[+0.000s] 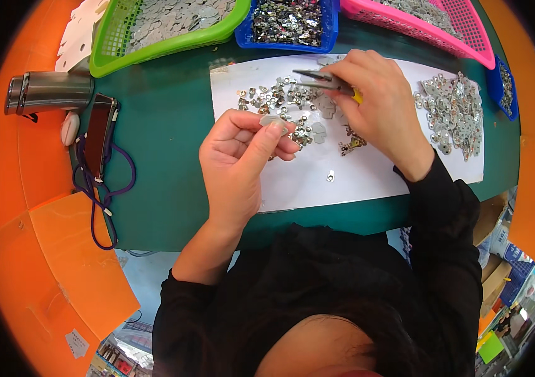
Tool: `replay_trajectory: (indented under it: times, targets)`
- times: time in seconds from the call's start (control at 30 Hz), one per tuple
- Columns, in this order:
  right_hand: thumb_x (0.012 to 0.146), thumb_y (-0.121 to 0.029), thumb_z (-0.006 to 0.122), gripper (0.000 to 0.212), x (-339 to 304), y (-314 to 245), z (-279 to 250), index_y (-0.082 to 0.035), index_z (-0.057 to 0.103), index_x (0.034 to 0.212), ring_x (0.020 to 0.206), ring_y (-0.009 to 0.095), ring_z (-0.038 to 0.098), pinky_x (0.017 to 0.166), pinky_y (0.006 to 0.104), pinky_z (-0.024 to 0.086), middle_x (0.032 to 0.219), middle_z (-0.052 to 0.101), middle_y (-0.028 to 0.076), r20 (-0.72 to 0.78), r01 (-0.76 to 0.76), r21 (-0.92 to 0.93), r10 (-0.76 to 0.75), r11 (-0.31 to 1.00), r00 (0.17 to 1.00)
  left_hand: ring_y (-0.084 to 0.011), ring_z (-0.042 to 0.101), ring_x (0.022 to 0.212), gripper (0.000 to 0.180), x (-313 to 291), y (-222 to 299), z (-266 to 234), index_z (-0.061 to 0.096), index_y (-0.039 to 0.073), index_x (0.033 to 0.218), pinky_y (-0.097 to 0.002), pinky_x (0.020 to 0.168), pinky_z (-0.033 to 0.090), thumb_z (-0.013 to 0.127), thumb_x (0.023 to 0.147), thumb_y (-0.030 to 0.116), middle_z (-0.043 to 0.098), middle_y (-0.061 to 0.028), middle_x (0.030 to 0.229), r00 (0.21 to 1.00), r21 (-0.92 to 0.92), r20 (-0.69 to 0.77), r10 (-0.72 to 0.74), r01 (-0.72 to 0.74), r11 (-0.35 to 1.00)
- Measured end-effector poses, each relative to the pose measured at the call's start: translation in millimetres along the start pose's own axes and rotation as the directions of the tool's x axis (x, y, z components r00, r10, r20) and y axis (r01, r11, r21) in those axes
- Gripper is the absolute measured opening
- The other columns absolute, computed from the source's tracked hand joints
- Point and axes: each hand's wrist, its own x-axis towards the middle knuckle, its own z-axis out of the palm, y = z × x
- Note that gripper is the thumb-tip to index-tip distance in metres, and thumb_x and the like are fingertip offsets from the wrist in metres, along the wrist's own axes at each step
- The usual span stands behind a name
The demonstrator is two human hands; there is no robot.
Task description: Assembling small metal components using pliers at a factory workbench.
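Note:
Pinched between the thumb and fingers of my left hand is a thin flat grey metal plate. My right hand grips a pair of pliers whose slim jaws stand apart and point left, with nothing I can make out between them. Under both hands lies a white sheet. Between them is a loose pile of small shiny metal fittings, with some flat grey plates beside it. Part of another cluster of fittings shows below my right hand. One single fitting lies nearer me.
More metal parts are heaped at the sheet's right end. A green basket, a blue bin and a pink basket line the far edge. A small blue tray sits far right. At left are a flask and a corded phone.

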Motion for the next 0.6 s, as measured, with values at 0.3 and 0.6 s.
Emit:
replay_trajectory:
  times: [0.3, 0.6]
  targets:
    - [0.073, -0.006, 0.074, 0.023, -1.6, 3.7, 2.0, -0.004, 0.065, 0.094, 0.086, 0.029, 0.058, 0.075, 0.0379, 0.043, 0.087, 0.061, 0.007, 0.053, 0.012, 0.009, -0.013, 1.000, 0.999, -0.0180, 0.069, 0.077, 0.010, 0.5, -0.4, 1.0, 0.057, 0.000, 0.099, -0.0297, 0.070, 0.056, 0.065, 0.095, 0.005, 0.071, -0.0166, 0.094, 0.998, 0.012, 0.010, -0.057, 0.057, 0.998]
    - [0.073, -0.009, 0.075, 0.023, 3.6, -8.5, 7.7, -0.006, 0.065, 0.093, 0.085, 0.027, 0.058, 0.075, 0.0381, 0.044, 0.085, 0.060, 0.006, 0.078, 0.008, 0.068, -0.014, 0.998, 0.997, -0.0179, 0.069, 0.076, 0.010, -0.2, -2.5, 1.3, 0.058, 0.001, 0.099, -0.0290, 0.069, 0.055, 0.065, 0.095, 0.006, 0.072, -0.0163, 0.094, 1.000, -0.022, 0.002, -0.024, 0.024, 0.999]
